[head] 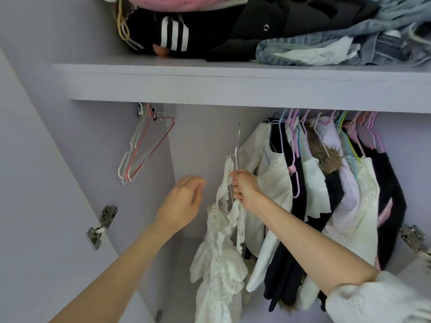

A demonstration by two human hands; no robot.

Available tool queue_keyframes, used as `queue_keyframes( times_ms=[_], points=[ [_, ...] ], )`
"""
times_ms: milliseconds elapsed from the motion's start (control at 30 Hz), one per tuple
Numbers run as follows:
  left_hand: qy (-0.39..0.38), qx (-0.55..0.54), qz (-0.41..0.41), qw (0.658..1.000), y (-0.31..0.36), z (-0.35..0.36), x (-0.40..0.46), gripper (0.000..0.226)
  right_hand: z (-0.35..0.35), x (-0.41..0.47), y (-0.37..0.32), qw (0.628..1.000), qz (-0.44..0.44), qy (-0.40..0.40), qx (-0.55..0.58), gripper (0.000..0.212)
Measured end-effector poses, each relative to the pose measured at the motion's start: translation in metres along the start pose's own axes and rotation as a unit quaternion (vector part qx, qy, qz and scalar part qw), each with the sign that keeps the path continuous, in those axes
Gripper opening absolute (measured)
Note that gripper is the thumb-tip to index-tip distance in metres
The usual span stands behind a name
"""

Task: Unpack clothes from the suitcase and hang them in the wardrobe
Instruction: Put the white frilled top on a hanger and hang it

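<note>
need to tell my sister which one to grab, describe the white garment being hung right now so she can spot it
Look under the lilac wardrobe shelf, left of the packed row of hanging clothes. The white lacy garment dangles on a thin white hanger gripped by the right hand. Unlike its neighbours, it hangs apart, held rather than on the rail.

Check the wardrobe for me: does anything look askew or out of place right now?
Yes. The white garment hangs bunched and lopsided from its hanger, which the right hand grips; its hook seems not yet on the rail. The left hand hovers open beside it. On the shelf, the clothes pile is untidy, with denim near the edge.
</note>
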State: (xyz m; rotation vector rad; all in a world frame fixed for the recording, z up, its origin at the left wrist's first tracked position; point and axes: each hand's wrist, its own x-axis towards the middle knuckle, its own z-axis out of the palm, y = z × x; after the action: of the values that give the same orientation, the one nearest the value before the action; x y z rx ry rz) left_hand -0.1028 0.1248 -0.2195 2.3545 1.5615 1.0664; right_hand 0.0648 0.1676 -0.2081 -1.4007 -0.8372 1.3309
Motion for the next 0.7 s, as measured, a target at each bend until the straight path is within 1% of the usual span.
queue_keyframes(
  times_ms=[100,167,233,300,367,433,533,700],
  points=[
    [0.127,0.049,0.067,0.988,0.007,-0.017,0.015,0.033,-0.022,0.010,-0.012,0.995,-0.053,0.066,-0.055,0.026],
    [0.185,0.099,0.106,0.972,0.018,-0.028,0.029,0.035,-0.033,0.020,-0.019,0.990,-0.081,0.094,-0.068,0.023],
    [0.222,0.146,0.143,0.953,0.032,-0.037,0.046,0.044,-0.043,0.030,-0.030,0.984,-0.107,0.112,-0.085,0.021],
    [0.237,0.194,0.172,0.936,0.042,-0.045,0.063,0.053,-0.053,0.037,-0.043,0.978,-0.133,0.126,-0.102,0.019],
    [0.240,0.242,0.164,0.926,0.044,-0.051,0.077,0.061,-0.061,0.043,-0.053,0.970,-0.158,0.136,-0.123,0.022],
    [0.237,0.274,0.147,0.921,0.043,-0.052,0.092,0.068,-0.067,0.049,-0.065,0.966,-0.178,0.146,-0.121,0.027],
    [0.236,0.293,0.140,0.916,0.036,-0.046,0.103,0.080,-0.072,0.061,-0.073,0.972,-0.160,0.155,-0.075,0.028],
    [0.248,0.302,0.142,0.909,0.028,-0.041,0.112,0.090,-0.078,0.077,-0.087,0.972,-0.157,0.157,-0.071,0.025]
  ],
)
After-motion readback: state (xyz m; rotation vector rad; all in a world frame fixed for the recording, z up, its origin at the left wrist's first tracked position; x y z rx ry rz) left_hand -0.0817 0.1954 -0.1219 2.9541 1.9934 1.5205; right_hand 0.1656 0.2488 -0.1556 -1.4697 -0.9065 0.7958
